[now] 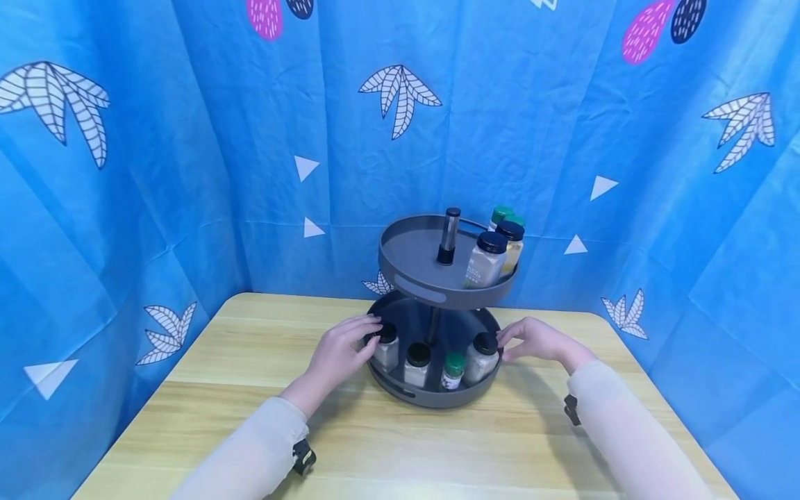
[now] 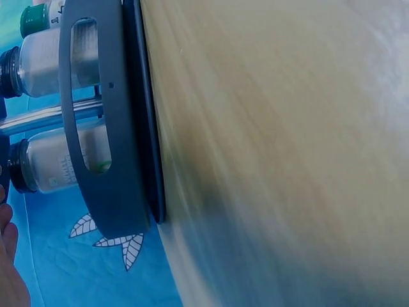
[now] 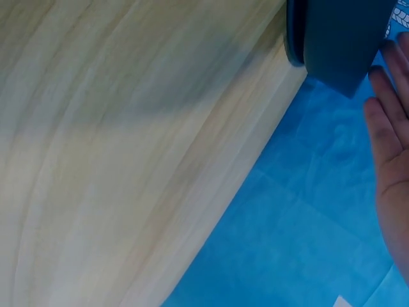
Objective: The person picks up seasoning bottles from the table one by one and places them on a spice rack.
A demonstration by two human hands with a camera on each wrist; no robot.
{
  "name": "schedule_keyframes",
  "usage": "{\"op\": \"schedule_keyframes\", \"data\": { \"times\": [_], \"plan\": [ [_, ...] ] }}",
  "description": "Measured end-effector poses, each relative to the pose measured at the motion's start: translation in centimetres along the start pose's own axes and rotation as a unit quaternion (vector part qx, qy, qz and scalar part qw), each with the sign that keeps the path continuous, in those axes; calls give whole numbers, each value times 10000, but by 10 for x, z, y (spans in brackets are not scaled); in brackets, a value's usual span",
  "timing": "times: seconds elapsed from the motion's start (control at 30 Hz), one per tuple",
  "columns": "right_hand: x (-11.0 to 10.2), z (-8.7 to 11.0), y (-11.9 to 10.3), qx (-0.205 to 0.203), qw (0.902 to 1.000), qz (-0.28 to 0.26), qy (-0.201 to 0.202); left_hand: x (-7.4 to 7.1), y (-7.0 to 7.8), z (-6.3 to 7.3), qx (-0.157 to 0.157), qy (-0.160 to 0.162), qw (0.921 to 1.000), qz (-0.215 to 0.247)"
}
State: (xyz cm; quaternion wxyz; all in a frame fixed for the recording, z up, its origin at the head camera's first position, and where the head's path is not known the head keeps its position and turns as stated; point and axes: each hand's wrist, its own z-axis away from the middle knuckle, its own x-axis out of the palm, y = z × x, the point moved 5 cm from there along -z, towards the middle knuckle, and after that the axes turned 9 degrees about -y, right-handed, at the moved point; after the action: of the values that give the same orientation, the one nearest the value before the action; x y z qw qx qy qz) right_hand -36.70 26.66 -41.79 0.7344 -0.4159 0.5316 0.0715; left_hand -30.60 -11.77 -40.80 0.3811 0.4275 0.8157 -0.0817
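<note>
A dark grey two-tier turntable rack stands on the wooden table. At its lower tier's left side is my left hand, fingers extended by a black-lidded jar; whether they touch jar or rim I cannot tell. Fingertips of my right hand rest at the right rim, beside another black-lidded jar; the right wrist view shows these fingers fairly straight. Between those jars stand a third black-lidded jar and a small green-lidded bottle. Only part of the left hand shows in its wrist view.
On the right of the upper tier, a white-filled jar, a yellowish jar and green-lidded bottles crowd together. A metal post rises through its middle. Blue patterned curtain hangs behind the table.
</note>
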Motion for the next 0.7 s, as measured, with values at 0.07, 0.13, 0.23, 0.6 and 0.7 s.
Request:
{"op": "schedule_keyframes", "data": {
  "times": [0.07,0.13,0.23,0.6,0.7],
  "plan": [
    [-2,2,0,45,10000,-29,44,-2,-1,-1,9,18,10000,-36],
    [-3,3,0,95,9999,-58,78,-5,-2,-1,10,40,10000,-74],
    [-5,6,0,168,9997,-78,140,-8,-4,-2,-13,62,9998,-178],
    [-18,20,-4,583,9964,63,619,-27,-8,-4,-151,144,9994,-285],
    [-21,25,-7,705,9945,32,769,-32,-8,-4,-250,130,9991,-321]
  ]
}}
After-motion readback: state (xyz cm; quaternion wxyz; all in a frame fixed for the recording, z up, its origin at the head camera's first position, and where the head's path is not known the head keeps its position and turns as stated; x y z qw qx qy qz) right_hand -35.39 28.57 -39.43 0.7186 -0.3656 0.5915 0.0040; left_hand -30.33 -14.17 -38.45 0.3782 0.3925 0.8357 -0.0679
